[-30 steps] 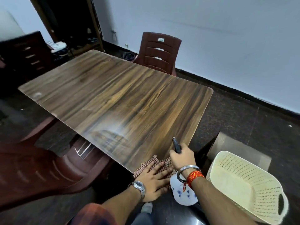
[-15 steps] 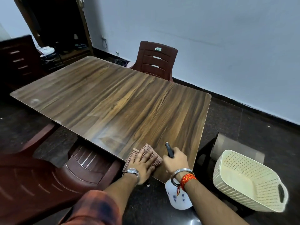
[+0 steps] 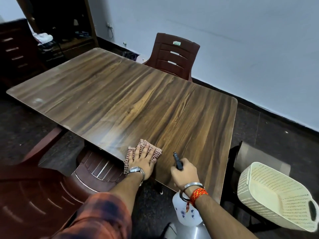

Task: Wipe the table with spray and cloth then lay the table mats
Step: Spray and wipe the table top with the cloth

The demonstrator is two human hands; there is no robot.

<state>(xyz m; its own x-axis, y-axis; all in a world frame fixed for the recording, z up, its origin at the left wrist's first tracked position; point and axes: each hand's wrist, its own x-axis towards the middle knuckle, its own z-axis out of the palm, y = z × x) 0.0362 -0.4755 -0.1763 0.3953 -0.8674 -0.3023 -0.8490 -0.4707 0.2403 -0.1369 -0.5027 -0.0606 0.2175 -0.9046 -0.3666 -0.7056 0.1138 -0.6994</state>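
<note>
Dark wood-grain laminate covers the long counter (image 3: pixel 131 104), whose near corner sits at about six o'clock in the head view. On that near edge, at roughly seven o'clock from the counter's centre, a red-and-white checked cloth (image 3: pixel 156 150) lies flat, its lower part draped just over the edge. The left hand (image 3: pixel 143 160) presses down on it with fingers spread wide and palm flat, a metal watch at the wrist. Just to the cloth's three o'clock, the right hand (image 3: pixel 185 173) has its grip closed around the black trigger head of a spray bottle (image 3: pixel 187 213); the nozzle points toward twelve o'clock over the counter, and the white flowered body hangs below the wrist, off the counter's edge. A cream perforated basket (image 3: pixel 276 197) sits at four o'clock, apart from the counter. A maroon plastic chair (image 3: pixel 174 56) stands at the far side, at twelve o'clock.
</note>
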